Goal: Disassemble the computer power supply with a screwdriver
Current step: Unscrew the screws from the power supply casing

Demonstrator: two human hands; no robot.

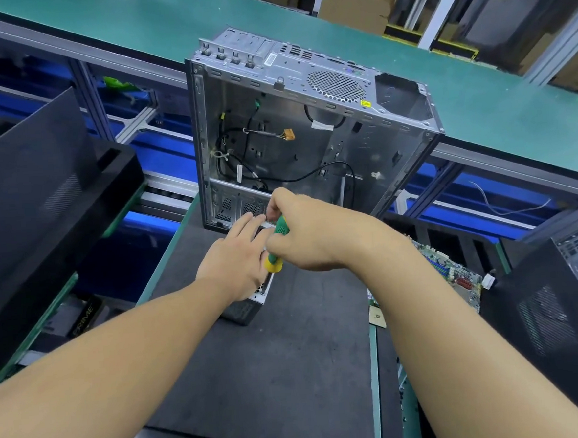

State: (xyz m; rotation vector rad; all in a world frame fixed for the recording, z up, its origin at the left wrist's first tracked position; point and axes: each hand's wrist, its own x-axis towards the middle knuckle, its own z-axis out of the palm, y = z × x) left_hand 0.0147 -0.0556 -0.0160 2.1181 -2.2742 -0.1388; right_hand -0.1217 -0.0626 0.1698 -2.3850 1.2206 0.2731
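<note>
Desk (291,372): dark mat, open computer case (308,125) at far end.
Power supply (249,308): near the case, under both hands.
Left hand (235,260): flat, pressing supply.
Right hand (312,232): grip closed around green-yellow screwdriver (278,243).

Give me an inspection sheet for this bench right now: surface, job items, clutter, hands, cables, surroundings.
Surface: dark foam mat on the bench, bare in front.
Job's things: power supply lies on the mat, mostly hidden under the hands; green and yellow screwdriver held over it.
Clutter: empty metal computer case stands open behind; circuit board to the right.
Grippers: left hand rests flat on the power supply; right hand grips the screwdriver.
Cables: black cables hang loose inside the case; thin white wire at right.
Surroundings: green conveyor belt behind; black case panels at the sides.
</note>
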